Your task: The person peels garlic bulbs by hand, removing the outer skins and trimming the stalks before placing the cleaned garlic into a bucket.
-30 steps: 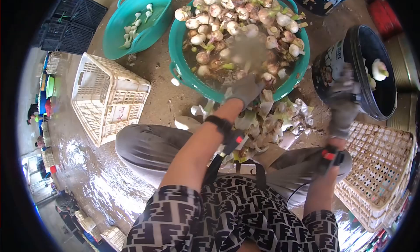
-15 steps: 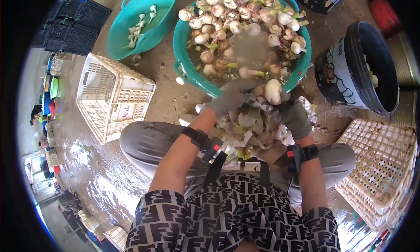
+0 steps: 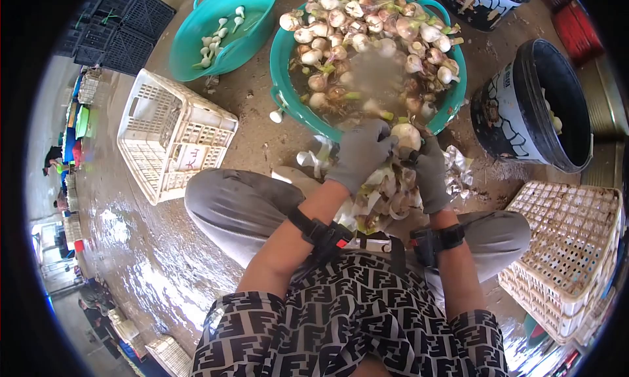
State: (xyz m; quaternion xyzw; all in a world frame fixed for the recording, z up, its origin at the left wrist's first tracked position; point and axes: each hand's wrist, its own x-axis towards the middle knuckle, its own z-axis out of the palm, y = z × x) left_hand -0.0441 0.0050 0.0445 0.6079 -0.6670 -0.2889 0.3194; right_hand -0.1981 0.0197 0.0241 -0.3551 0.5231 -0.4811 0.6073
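Observation:
A large pale bulb is between my two gloved hands at the near rim of a green tub. My left hand, in a grey glove, has its fingers curled at the bulb's left side. My right hand, also gloved, is closed at the bulb's lower right; a small dark thing shows by its fingertips, too small to name. Many bulbs with roots and stems fill the tub, which holds murky water. Loose peeled skins lie in a heap below my hands.
A tilted green basin holds several cleaned bulbs at the upper left. White crates stand at the left and right. Black buckets are at the right and upper right. Distant people are at the far left.
My left hand has moved right and closed in by the large bulb. My right hand has shifted slightly left. The whole view has shifted a little.

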